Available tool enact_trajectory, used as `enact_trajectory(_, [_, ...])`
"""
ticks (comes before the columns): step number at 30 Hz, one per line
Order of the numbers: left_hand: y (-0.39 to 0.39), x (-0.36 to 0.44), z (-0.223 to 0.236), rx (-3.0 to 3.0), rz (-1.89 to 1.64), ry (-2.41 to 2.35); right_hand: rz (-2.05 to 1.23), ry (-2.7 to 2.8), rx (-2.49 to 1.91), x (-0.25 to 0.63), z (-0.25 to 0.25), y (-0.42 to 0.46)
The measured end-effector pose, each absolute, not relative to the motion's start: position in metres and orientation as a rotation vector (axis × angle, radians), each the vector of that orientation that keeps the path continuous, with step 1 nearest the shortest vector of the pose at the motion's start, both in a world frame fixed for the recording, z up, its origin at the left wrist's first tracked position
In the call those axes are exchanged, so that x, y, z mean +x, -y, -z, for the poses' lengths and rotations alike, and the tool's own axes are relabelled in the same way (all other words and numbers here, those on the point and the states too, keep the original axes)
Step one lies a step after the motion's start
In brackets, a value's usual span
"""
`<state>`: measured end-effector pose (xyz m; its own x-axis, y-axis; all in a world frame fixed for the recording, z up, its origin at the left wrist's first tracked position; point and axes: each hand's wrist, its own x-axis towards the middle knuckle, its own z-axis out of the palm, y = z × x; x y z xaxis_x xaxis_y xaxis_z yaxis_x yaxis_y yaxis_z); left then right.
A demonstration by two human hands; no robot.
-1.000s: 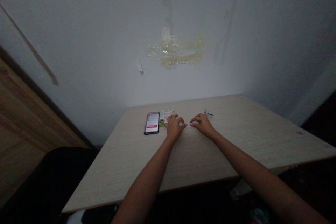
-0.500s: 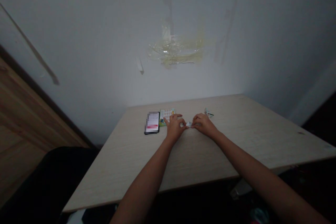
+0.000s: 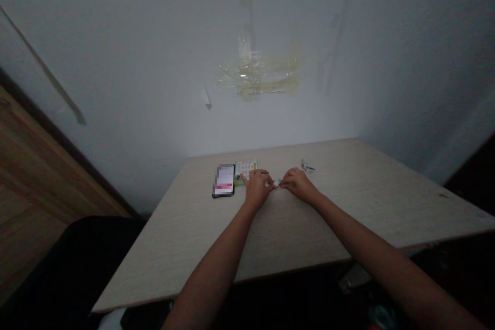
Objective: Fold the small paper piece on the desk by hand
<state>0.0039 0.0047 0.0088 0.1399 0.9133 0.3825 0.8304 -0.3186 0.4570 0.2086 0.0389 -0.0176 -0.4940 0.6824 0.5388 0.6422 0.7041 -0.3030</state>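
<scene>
Low over the table, my left hand pinches one end of a small whitish piece, which looks like paper. The fingertips of my right hand close on its other end, so only a little of the piece shows between them. Its exact kind is too small to make out. Partly behind my left hand lies a printed sheet with rows of small pictures and a green lower edge. Beyond my right hand sits a small crumpled or folded printed piece.
A phone with a lit, partly blurred screen lies left of the printed sheet. The pale wooden table meets a wall at the back, where old tape sticks. Dark furniture stands at the lower left.
My right hand's fingertips have shifted slightly left, closer to my left hand, and less of the whitish piece shows between them. The phone and sheet stay where they were.
</scene>
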Motion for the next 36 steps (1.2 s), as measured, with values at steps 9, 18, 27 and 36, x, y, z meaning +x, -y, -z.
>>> enact_trajectory(9, [-0.005, 0.005, -0.006, 2.264, -0.961, -1.773, -0.074, 2.260, -1.050, 0.204, 0.016, -0.035])
enact_trajectory(18, [-0.006, 0.008, -0.009, 2.201, -0.906, -1.823, -0.252, 2.034, -1.177, 0.203, 0.020, -0.037])
enact_trajectory(27, [-0.008, 0.012, -0.009, 2.122, -0.861, -1.918, -0.182, 2.060, -1.342, 0.196, 0.019, -0.039])
enact_trajectory(36, [-0.015, 0.014, -0.002, 2.134, -0.874, -1.934, -0.164, 1.964, -1.520, 0.189, 0.022, -0.041])
